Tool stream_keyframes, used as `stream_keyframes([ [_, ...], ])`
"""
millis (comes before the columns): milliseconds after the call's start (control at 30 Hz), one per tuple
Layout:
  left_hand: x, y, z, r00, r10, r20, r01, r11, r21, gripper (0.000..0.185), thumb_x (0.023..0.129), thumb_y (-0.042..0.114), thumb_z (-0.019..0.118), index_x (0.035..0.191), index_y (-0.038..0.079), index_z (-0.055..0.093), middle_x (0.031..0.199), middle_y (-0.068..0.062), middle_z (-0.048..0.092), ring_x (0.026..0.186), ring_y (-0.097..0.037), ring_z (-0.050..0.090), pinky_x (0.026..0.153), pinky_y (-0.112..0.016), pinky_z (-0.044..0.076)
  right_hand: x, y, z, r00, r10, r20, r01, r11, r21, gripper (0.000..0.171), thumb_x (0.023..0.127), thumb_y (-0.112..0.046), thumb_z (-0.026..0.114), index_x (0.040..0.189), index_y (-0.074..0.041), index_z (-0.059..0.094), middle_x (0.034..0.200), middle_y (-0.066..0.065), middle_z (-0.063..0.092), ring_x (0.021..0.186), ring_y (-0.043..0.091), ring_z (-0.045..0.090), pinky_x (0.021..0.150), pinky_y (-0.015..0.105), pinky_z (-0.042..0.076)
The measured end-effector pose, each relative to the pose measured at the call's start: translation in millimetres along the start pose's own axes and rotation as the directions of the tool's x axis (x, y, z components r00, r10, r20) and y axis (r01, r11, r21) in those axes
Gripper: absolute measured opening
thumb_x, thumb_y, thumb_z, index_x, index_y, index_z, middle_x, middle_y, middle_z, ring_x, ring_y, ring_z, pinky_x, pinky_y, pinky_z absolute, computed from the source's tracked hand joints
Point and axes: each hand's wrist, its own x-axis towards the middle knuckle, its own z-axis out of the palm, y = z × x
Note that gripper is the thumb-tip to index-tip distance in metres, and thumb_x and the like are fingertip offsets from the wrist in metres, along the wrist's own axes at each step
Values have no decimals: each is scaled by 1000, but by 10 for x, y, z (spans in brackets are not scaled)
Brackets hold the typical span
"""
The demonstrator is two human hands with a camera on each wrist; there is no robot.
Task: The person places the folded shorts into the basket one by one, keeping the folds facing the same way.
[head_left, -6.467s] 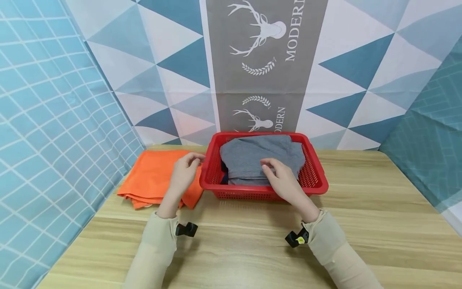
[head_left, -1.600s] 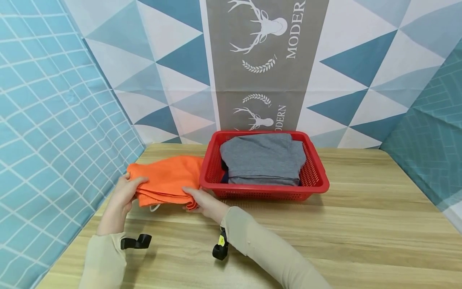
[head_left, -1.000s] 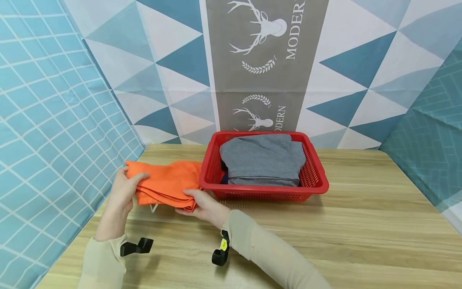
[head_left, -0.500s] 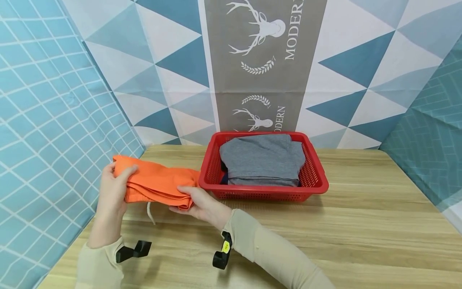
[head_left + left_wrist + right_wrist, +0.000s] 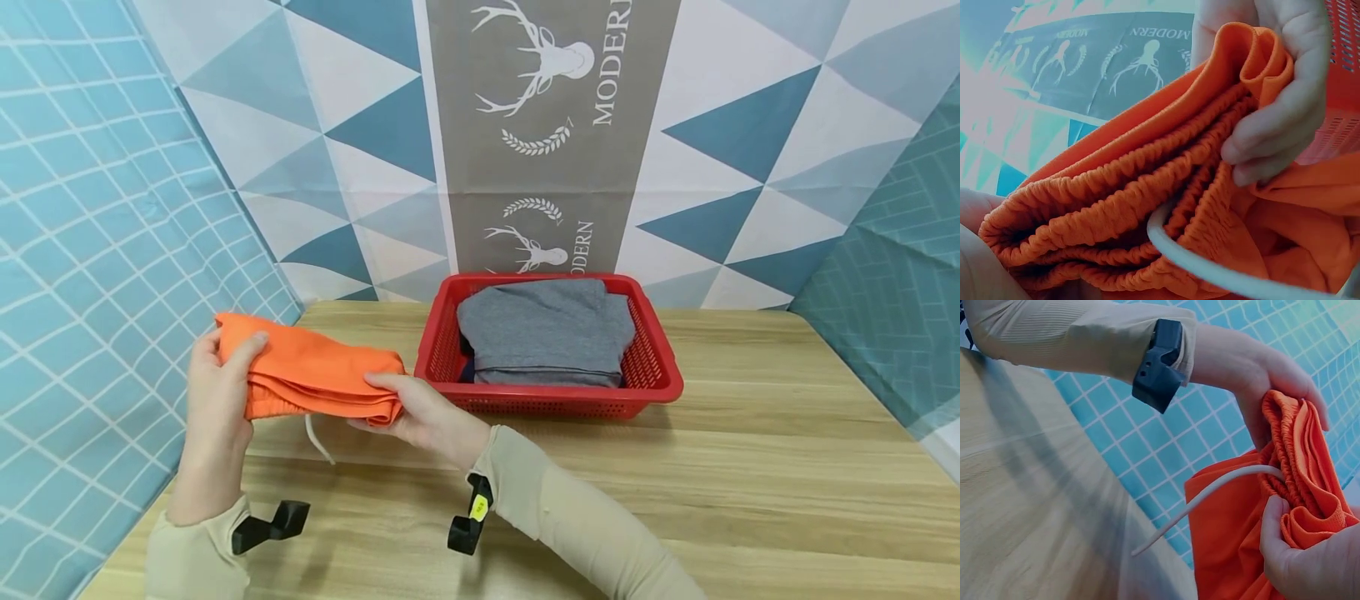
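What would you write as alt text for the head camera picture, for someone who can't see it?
A person's left hand and right hand hold a folded orange garment by its two ends above a wooden table, a white drawstring dangling from it. Beside it on the table stands a red basket with folded grey clothing inside, before a patterned blue and white backdrop.
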Motion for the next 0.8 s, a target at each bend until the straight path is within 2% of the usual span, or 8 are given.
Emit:
stream_keyframes([
  [167,-22,56,17,999,26,34,-25,1000,-18,38,86,14,61,113,15,36,106,-1,44,79,-5,59,66,-14,50,-46,-68,29,1000,9,14,-9,1000,7,35,90,-13,54,125,-9,48,119,10,55,109,25,54,98,47,38],
  [333,-47,134,70,992,71,101,-64,995,-72,37,87,11,60,114,13,35,109,-3,43,84,-6,59,69,-15,50,-89,-175,40,999,2,33,-2,1000,-17,34,90,-14,53,124,-9,48,120,10,55,109,24,54,98,47,38],
  [600,-95,249,237,961,116,252,-88,989,-121,40,88,12,58,117,11,31,105,-7,46,77,-10,62,65,-19,52,-210,-461,-26,994,-43,103,52,995,-88,39,94,-17,47,131,-7,40,130,11,48,118,26,48,102,48,33],
  [800,-135,311,361,943,158,295,-126,984,-124,38,90,14,56,119,11,31,105,-7,45,77,-8,60,66,-17,51,-328,-658,-61,986,-78,149,102,981,-166,43,96,-21,43,136,-6,34,136,13,43,118,24,49,99,45,37],
])
